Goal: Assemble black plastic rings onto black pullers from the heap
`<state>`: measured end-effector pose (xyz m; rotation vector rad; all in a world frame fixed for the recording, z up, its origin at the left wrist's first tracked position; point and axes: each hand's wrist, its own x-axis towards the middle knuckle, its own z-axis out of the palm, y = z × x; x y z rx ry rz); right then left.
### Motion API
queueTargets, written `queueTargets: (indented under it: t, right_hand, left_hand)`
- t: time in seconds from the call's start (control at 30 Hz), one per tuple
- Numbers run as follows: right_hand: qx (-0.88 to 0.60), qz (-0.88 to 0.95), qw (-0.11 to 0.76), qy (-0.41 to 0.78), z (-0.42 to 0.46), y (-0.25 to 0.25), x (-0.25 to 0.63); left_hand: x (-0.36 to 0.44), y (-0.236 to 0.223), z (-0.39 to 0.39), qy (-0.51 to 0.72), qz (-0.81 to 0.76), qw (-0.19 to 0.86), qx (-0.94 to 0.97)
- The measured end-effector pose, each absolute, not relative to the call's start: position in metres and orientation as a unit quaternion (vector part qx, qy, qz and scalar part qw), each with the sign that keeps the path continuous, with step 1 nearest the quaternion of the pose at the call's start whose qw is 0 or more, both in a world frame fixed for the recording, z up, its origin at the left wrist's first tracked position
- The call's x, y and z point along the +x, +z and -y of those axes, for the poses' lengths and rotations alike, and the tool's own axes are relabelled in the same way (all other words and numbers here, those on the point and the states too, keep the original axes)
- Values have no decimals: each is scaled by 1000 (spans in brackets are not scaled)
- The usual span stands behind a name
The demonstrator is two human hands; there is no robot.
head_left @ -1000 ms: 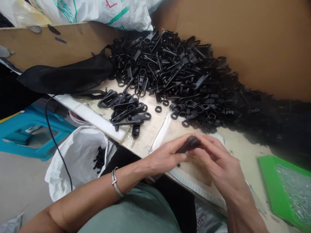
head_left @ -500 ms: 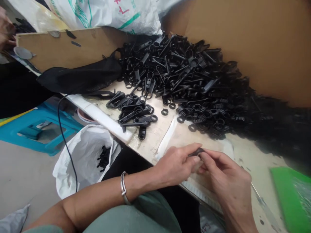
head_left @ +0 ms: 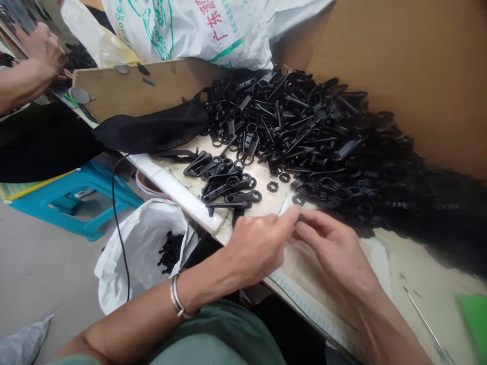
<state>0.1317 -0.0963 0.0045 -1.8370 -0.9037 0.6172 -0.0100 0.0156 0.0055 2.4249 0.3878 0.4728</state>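
- Two bare hands meet on one small dark piece (head_left: 300, 218), mostly hidden; clock directions run from it.
- Left hand (head_left: 258, 248): fingers curled, index finger and thumb side closed on the piece; one silver metal bracelet (head_left: 175, 296) on its wrist.
- Right hand (head_left: 335, 248): thumb and fingertips together, pinching the piece.
- Eleven o'clock, near: two loose black toothed plastic rings (head_left: 272, 186).
- Ten o'clock: a cluster of long black plastic arms (head_left: 228, 185), overlapping, roughly ten.
- Twelve to three: one heap of black plastic parts (head_left: 304, 121), uncountable.
- Eleven, far: white woven sack (head_left: 243, 30), red characters "广东" and a third unclear, green print.
- Between eight and nine: one white-lined bin (head_left: 133, 243), black pieces inside.
- Four: one thin metal rod (head_left: 426, 319); beyond, one green plastic edge (head_left: 472, 319).
- Ten, far: another person's hand (head_left: 43, 50).
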Motion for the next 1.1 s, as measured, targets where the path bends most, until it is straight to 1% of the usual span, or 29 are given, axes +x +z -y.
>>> queueTargets:
  t: [0.07, 0.13, 0.23, 0.37, 0.43, 0.5, 0.7, 0.77, 0.87, 0.97, 1.1]
  right_hand:
    - [-781, 461, 374, 193, 75, 8, 142]
    - [-795, 507, 303, 135, 54, 4, 152]
    - [-796, 541, 250, 104, 24, -6, 159]
    - [-805, 546, 206, 106, 4, -10, 160]
    - [-807, 538, 212, 121, 8, -5, 161]
    - [-803, 525, 241, 144, 22, 1, 163]
    - [-797, 405, 378, 242, 93, 12, 160]
    - [-786, 361, 423, 269, 116, 13, 152]
    - [-774, 310, 477, 277, 146, 11, 140]
    - [-776, 269, 495, 284, 174, 6, 132]
    - [-792, 240, 482, 289, 199, -4, 127]
  left_hand:
    - [-19, 11, -31, 214, -171, 121, 954]
    - [-25, 15, -47, 231, -201, 4, 952]
    - [-30, 18, -70, 201, -243, -64, 947]
    - [-31, 23, -88, 149, -267, -66, 950]
    - [-26, 29, -92, 146, -266, -57, 951]
    - [-12, 37, -95, 144, -240, -51, 959]
    - [60, 44, -115, 82, -41, -36, 995]
    - [85, 38, -123, 83, -13, -35, 996]
    - [113, 28, -134, 86, 7, -24, 996]
    - [122, 22, -141, 95, 17, 3, 995]
    - [118, 27, -150, 125, 7, 65, 990]
